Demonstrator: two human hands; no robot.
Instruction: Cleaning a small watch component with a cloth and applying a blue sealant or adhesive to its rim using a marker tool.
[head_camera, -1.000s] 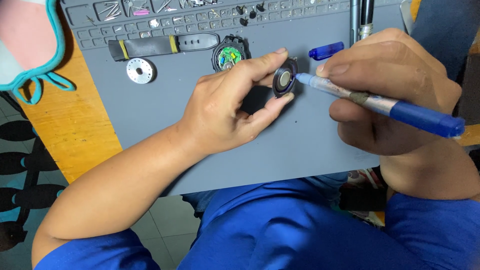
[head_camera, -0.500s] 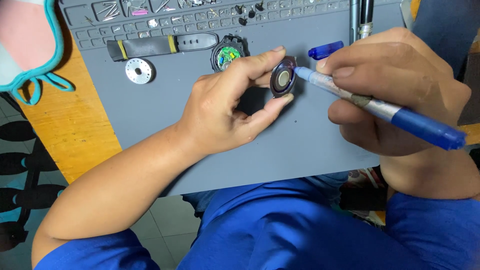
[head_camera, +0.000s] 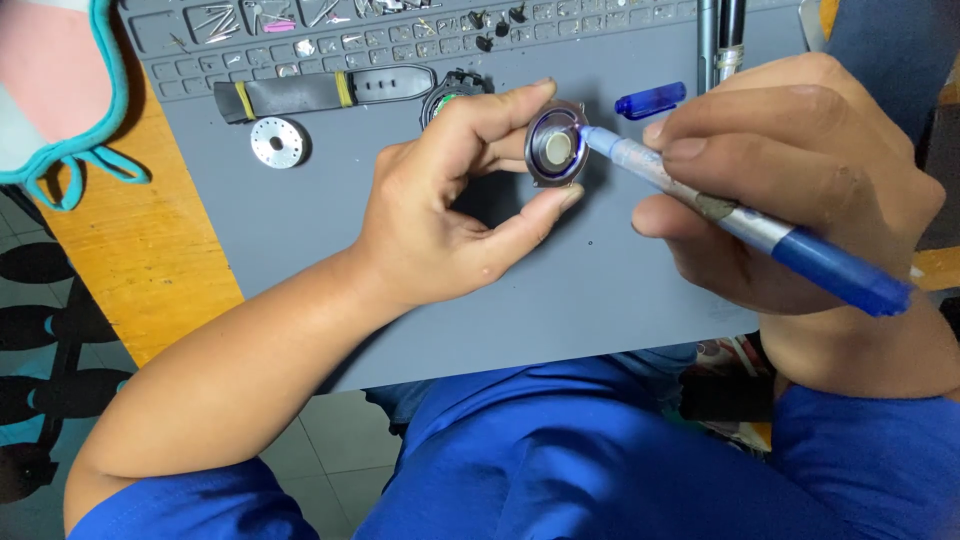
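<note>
Where the grey work mat (head_camera: 300, 250) covers the wooden surface (head_camera: 130, 260), everything can be placed from the mat itself: at its upper left lie a black watch strap (head_camera: 325, 90) with yellow bands and, just below it, a small round metal disc (head_camera: 277, 142). Nearer the mat's middle, the left hand (head_camera: 450, 200) is closed around a round watch case back (head_camera: 556, 150) — forefinger over the top edge, thumb under the bottom — holding it tilted above the mat, with a watch body (head_camera: 450, 95) half hidden behind the knuckles. To the right, the right hand (head_camera: 800, 190) pinches a blue pen-like applicator (head_camera: 740, 220) in a writing grip, its tip touching the case back's rim; the blue cap (head_camera: 650, 101) lies at the mat's upper right. To do this well, I judge, the left hand should hold the piece steady and turn it slowly while the tip follows the groove lightly — pressing hard risks a slip.
</note>
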